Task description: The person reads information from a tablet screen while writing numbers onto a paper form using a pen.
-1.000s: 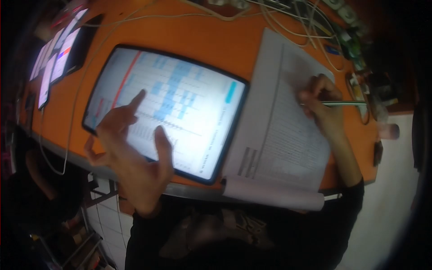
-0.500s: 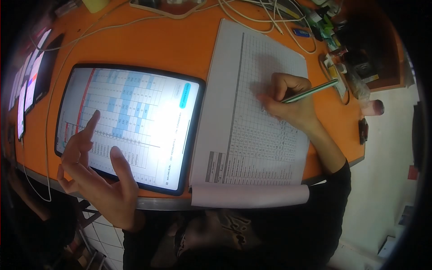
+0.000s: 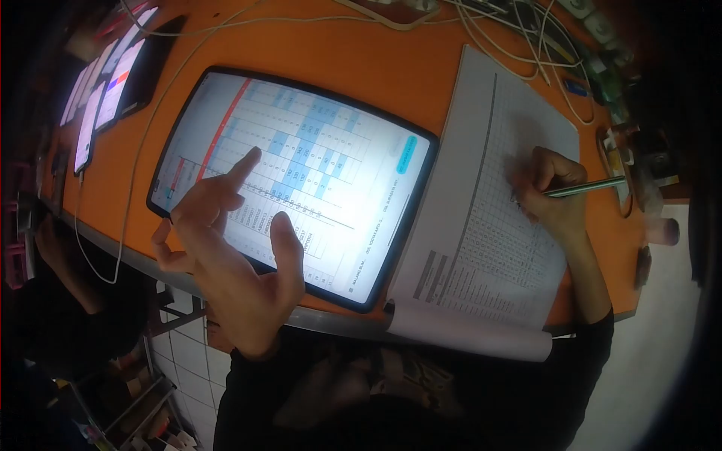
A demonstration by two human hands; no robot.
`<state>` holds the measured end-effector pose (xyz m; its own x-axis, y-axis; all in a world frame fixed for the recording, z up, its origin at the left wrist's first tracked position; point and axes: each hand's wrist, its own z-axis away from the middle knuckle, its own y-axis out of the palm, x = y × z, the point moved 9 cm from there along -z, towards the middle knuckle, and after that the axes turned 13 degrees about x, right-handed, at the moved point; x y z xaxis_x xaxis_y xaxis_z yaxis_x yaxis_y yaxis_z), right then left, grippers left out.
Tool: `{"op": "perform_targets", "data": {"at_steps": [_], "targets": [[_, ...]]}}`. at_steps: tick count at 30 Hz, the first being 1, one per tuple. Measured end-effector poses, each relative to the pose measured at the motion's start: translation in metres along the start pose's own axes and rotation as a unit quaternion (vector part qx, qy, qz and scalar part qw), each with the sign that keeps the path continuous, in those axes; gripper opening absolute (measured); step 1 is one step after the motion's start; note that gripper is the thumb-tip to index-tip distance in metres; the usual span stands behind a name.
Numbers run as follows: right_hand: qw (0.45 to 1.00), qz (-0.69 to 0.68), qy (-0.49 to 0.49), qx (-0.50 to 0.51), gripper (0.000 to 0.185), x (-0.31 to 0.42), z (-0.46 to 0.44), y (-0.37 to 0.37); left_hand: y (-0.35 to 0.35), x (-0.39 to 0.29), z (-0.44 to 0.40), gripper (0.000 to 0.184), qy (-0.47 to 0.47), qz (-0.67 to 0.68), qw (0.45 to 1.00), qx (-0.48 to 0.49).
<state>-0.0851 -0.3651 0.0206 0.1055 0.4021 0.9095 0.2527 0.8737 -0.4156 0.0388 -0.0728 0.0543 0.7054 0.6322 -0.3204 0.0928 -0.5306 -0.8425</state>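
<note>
Counting two hands nearest my camera, I have the left hand (image 3: 226, 255) over one tablet (image 3: 323, 203), fingers apart, index finger pointing at its number grid; whether that fingertip touches the glass, I can't tell. The right hand (image 3: 558, 212) has its fingers clamped on one green pen (image 3: 590, 186) over one paper pad (image 3: 489, 240), which lies just right of the tablet on the orange table (image 3: 376, 75). On the screen I can read "MALANG"; one teal button (image 3: 407, 155) carries lettering too blurred for me. The pad's gridded entries are too small to read, and its near edge curls in one roll. Farther left I see one forearm (image 3: 75, 274) of another person, then one lit phone (image 3: 89, 135) with one white cable (image 3: 114, 282). Beyond the pad lies one small blue item (image 3: 575, 88).
</note>
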Motion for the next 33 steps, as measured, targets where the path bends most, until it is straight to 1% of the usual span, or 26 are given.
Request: {"op": "perform_targets", "data": {"at_steps": [5, 7, 11, 13, 17, 19, 20, 22, 23, 25, 28, 29, 31, 32, 33], "targets": [[0.999, 0.032, -0.005, -0.007, 0.039, 0.002, 0.002, -0.002, 0.003, 0.000, 0.000, 0.035, -0.016, -0.027, 0.999, 0.017], [0.998, 0.040, -0.047, 0.001, 0.039, 0.007, 0.002, 0.000, 0.001, 0.001, 0.000, 0.036, 0.017, 0.000, 1.000, -0.017], [1.000, -0.004, -0.008, 0.002, 0.040, 0.000, 0.001, 0.000, 0.001, -0.001, -0.002, 0.034, 0.013, -0.008, 1.000, -0.008], [1.000, 0.013, -0.011, 0.003, 0.039, 0.002, 0.001, 0.001, 0.000, -0.003, -0.002, 0.029, 0.029, 0.021, 0.999, -0.015], [1.000, 0.021, -0.007, -0.011, 0.040, 0.000, 0.002, -0.001, 0.003, -0.002, -0.002, 0.025, 0.049, 0.082, 0.995, -0.013], [0.997, 0.044, -0.061, -0.015, 0.040, 0.006, 0.003, -0.003, 0.002, -0.005, -0.003, 0.025, 0.039, 0.030, 0.999, 0.001], [0.997, 0.046, -0.059, -0.017, 0.040, 0.007, 0.004, -0.004, 0.002, -0.006, -0.003, 0.026, 0.041, 0.018, 0.999, 0.006], [1.000, 0.004, -0.001, 0.004, 0.039, 0.000, 0.003, -0.001, 0.002, -0.008, -0.004, 0.026, 0.040, 0.015, 0.999, 0.007], [1.000, 0.005, -0.001, 0.003, 0.039, -0.001, 0.003, -0.002, 0.002, -0.009, -0.004, 0.026, 0.038, 0.009, 0.999, 0.007], [0.998, -0.060, -0.006, 0.012, 0.036, -0.004, 0.001, -0.002, 0.001, -0.009, -0.004, 0.026, 0.038, 0.012, 0.999, 0.007], [0.996, -0.092, -0.015, -0.009, 0.032, 0.000, -0.007, -0.005, 0.002, -0.006, -0.002, 0.026, 0.032, 0.015, 0.999, 0.010], [0.996, -0.090, -0.017, -0.007, 0.032, 0.002, -0.011, -0.002, 0.003, -0.005, -0.001, 0.029, 0.029, 0.016, 0.999, 0.016], [0.992, -0.087, -0.085, 0.020, 0.029, 0.015, -0.018, 0.011, 0.003, -0.005, -0.002, 0.026, 0.036, 0.024, 0.999, 0.007], [0.992, -0.088, -0.086, 0.021, 0.029, 0.017, -0.019, 0.013, 0.002, -0.006, -0.003, 0.026, 0.043, 0.032, 0.999, 0.001], [0.993, -0.082, -0.077, 0.042, 0.029, 0.019, -0.021, 0.019, 0.001, -0.006, -0.003, 0.026, 0.043, 0.031, 0.999, 0.001]]}}
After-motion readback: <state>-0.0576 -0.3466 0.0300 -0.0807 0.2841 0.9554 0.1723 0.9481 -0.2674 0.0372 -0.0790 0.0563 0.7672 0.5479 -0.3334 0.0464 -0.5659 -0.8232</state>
